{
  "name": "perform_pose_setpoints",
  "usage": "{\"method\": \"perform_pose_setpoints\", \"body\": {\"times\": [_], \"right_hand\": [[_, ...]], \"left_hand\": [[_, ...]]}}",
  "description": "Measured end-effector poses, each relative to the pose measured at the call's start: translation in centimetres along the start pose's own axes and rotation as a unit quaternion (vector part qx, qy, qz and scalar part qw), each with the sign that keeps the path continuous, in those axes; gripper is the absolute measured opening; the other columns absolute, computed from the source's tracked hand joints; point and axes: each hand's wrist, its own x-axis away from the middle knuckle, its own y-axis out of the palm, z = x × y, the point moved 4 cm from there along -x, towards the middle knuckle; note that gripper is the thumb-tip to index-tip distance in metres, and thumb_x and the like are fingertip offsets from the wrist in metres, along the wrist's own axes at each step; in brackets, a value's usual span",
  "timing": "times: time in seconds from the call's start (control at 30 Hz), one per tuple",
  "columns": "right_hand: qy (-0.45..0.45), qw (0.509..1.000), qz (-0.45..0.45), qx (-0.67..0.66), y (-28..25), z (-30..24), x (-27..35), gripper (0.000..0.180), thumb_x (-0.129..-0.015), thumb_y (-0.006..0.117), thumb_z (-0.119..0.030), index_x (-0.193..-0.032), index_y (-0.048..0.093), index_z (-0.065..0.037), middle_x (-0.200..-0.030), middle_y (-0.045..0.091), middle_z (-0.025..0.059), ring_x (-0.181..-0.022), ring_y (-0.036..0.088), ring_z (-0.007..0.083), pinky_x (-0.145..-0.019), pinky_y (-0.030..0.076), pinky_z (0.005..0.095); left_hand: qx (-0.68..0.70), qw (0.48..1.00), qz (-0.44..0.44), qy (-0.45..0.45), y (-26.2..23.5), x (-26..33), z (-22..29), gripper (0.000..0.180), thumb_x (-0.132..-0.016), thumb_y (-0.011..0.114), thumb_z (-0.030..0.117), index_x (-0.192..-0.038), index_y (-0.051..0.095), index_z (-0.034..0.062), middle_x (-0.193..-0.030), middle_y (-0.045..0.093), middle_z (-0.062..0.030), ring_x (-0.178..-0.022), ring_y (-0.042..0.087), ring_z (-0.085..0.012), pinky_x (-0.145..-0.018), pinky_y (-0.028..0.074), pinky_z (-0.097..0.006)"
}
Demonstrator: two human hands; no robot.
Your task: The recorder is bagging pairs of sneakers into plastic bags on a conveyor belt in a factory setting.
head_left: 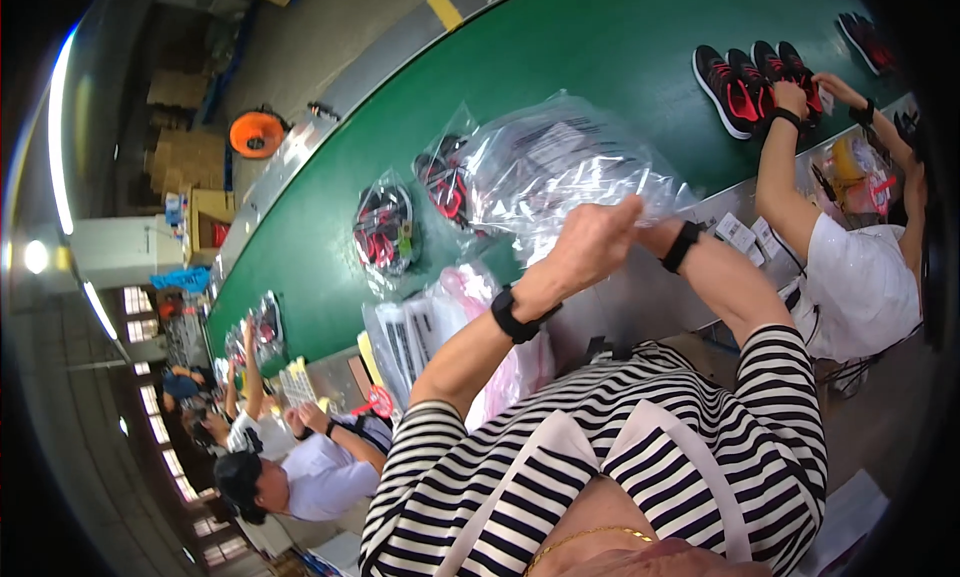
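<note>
i see the clear bag (570, 167) over the green bench (560, 37), its near edge clamped in the left hand (588, 242); the right hand (657, 237), half hidden, i can't tell. bagged shoes (383, 227) lie on the bench.

Clear plastic bag (560, 172) glossy, crinkled; green tabletop (580, 42) smooth; striped shirt (775, 402) matt cloth.

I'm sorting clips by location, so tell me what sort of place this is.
Probably a shoe factory's packing line: a long green work surface, black-and-red shoes on it, some in clear bags, and people along its edge.
</note>
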Motion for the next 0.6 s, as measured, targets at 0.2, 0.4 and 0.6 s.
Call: {"method": "perform_pose_setpoints", "body": {"times": [0.2, 0.4, 0.6], "right_hand": [[0.148, 0.985, -0.081, -0.017, 2.4, 1.9, -6.4, 0.039, -0.074, 0.062, -0.033, -0.102, 0.063, -0.006, -0.105, 0.061, 0.0141, -0.091, 0.06, 0.0299, -0.079, 0.048, 0.036], [0.129, 0.989, -0.021, -0.07, 5.0, 0.8, 0.7, 0.033, -0.079, 0.058, -0.035, -0.094, 0.066, -0.006, -0.093, 0.065, 0.0145, -0.089, 0.06, 0.0333, -0.08, 0.047, 0.0396], [0.202, 0.829, -0.058, -0.519, 0.6, -1.5, 4.3, 0.048, -0.084, 0.057, -0.044, -0.11, 0.061, -0.004, -0.095, 0.065, 0.0105, -0.084, 0.061, 0.0198, -0.075, 0.048, 0.0336]], "left_hand": [[0.09, 0.991, -0.017, -0.102, 0.3, 0.8, -3.5, 0.016, -0.084, 0.059, 0.012, -0.096, 0.06, 0.0016, -0.075, 0.063, -0.0153, -0.064, 0.059, -0.0232, -0.06, 0.046, -0.03], [0.178, 0.945, 0.181, -0.205, -3.9, 4.5, -10.2, 0.019, -0.093, 0.051, 0.021, -0.095, 0.062, 0.0047, -0.067, 0.053, 0.004, -0.054, 0.043, -0.0009, -0.047, 0.035, -0.02], [0.465, 0.801, 0.124, -0.357, -0.7, 5.2, -9.3, 0.021, -0.095, 0.047, 0.025, -0.098, 0.06, 0.0091, -0.059, 0.037, 0.0076, -0.041, 0.033, -0.001, -0.035, 0.024, -0.019]]}}
